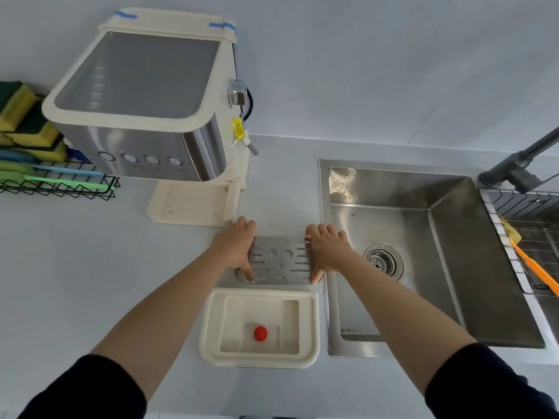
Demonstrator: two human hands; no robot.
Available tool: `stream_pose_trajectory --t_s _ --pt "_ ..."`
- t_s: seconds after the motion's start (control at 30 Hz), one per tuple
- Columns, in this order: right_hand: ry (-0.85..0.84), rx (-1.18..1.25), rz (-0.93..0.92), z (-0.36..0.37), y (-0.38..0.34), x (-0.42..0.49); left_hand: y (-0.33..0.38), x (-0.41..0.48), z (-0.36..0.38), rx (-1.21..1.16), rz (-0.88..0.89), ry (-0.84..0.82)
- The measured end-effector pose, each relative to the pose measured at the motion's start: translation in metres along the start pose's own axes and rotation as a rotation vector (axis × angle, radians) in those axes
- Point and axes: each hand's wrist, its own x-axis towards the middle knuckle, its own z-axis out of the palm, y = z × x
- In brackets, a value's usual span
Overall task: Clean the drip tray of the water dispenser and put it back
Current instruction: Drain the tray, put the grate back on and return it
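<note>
The drip tray is apart in two pieces on the counter. Its cream plastic basin (308,325) lies nearest me, with a red float (260,333) in its middle. Just beyond it is the slotted metal grate (279,263), lying flat. My left hand (237,247) grips the grate's left end and my right hand (325,251) grips its right end, thumbs on the near edge. The water dispenser (142,101) stands at the back left, its cream base (189,204) bare under the spout.
A steel sink (438,252) with a round drain (382,261) lies right of the grate, a dark faucet (520,167) behind it. A wire rack (535,234) with an orange brush (532,264) is far right. A black basket (60,184) of sponges sits far left.
</note>
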Motion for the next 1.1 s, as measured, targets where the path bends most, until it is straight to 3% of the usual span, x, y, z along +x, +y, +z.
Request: stream_pose_trajectory --t_s 0.2,0.37,0.5,0.7,0.87,1.1 --pt "0.039 0.293 0.011 0.005 -0.001 -0.011 -0.007 -0.012 0.011 -0.403 -0.037 0.038" --pt "0.205 0.648 0.087 0.012 -0.005 -0.021 -0.009 -0.020 0.008 -0.687 -0.138 0.195" --pt "0.256 0.795 0.113 0.005 -0.006 -0.027 -0.015 -0.024 0.003 -0.861 -0.256 0.313" --pt "0.352 1.044 0.190 -0.007 -0.007 -0.051 -0.018 -0.047 -0.004 -0.816 -0.269 0.368" --pt "0.274 1.201 0.270 0.010 -0.016 -0.075 -0.015 -0.081 0.001 -0.687 -0.245 0.215" --pt "0.186 1.189 0.276 0.041 -0.030 -0.110 -0.016 -0.115 0.031 -0.664 -0.260 0.131"
